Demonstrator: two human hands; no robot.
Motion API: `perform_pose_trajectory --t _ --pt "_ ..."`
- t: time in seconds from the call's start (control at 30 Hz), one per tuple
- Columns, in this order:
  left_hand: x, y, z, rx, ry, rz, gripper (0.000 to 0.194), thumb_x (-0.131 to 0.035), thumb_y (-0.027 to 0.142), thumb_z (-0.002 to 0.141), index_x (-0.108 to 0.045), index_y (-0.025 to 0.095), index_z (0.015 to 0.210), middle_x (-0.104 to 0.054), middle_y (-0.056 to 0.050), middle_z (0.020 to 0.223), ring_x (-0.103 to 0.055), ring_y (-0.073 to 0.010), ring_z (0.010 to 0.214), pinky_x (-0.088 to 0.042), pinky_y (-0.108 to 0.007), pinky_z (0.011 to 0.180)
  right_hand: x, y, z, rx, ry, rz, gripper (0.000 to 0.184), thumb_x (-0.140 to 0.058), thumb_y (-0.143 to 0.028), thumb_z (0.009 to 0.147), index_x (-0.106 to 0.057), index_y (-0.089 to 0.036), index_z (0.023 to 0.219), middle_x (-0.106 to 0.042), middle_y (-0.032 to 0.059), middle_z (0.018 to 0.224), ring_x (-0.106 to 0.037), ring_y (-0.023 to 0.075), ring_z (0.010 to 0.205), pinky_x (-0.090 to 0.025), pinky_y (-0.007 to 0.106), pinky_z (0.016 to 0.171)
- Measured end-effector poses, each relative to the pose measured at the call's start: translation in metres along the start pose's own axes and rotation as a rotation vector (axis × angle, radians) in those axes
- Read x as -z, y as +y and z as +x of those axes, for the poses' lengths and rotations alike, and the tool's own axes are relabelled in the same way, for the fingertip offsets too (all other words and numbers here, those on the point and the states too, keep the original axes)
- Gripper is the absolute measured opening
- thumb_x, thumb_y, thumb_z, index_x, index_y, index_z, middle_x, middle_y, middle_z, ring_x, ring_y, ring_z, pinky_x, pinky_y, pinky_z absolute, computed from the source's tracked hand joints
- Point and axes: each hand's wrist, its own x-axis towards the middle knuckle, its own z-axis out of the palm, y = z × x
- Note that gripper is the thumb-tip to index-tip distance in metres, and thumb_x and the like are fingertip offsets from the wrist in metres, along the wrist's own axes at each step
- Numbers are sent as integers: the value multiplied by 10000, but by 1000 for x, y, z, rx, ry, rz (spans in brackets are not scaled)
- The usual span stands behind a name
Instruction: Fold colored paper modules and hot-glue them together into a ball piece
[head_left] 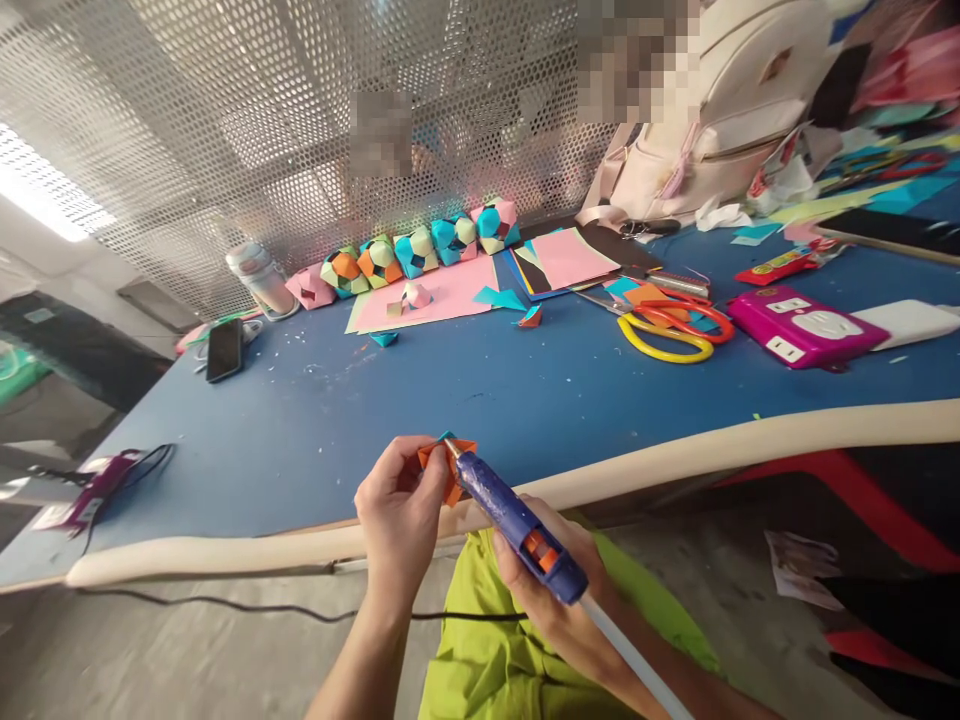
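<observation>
My left hand [397, 505] pinches a small folded orange paper piece [450, 468] with a blue tip, held just over the near edge of the blue table [450, 400]. My right hand [559, 590] grips a blue hot glue gun [517, 525] with a white glue stick sticking out of its back. The gun's metal nozzle touches the top of the orange piece. Both hands hover above my lap, which is covered in lime-green cloth.
A row of several coloured paper balls [409, 250] lines the perforated metal screen at the back. Pink and coloured paper sheets [442, 290], yellow and orange scissors [667, 330], a magenta power strip [802, 330], a phone [223, 348], a bottle [259, 280] and a beige backpack [720, 120] lie about.
</observation>
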Motion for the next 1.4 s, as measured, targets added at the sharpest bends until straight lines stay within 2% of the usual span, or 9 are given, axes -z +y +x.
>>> perform_pose_trajectory --t 0.2,0.6,0.97,1.4 --pt "2 2 1 -25 4 43 106 -646 272 781 -679 192 719 -484 65 498 -407 -63 461 -353 -170 438 1 2 2 25 -27 -36 84 -479 -129 864 -503 -207 843 -505 -54 633 -510 88 531 -422 185 537" --pt "3 1 1 10 -27 89 119 -627 281 774 -658 197 696 -525 46 526 -431 -79 473 -379 -199 456 4 3 1 -64 -108 -70 96 -492 -141 845 -478 -214 783 -507 -56 626 -514 95 530 -406 193 512" --pt "5 5 1 -24 -34 136 113 -628 262 759 -656 187 679 -495 56 496 -418 -73 458 -364 -191 448 3 4 1 -7 -52 -97 101 -470 -169 837 -465 -228 756 -511 -60 596 -551 113 505 -424 203 506" --pt "8 1 2 -25 -32 124 108 -628 248 766 -650 189 679 -495 55 501 -425 -76 455 -363 -200 451 4 2 1 -38 -93 -100 83 -473 -162 823 -483 -226 772 -553 -40 622 -564 132 523 -442 227 508"
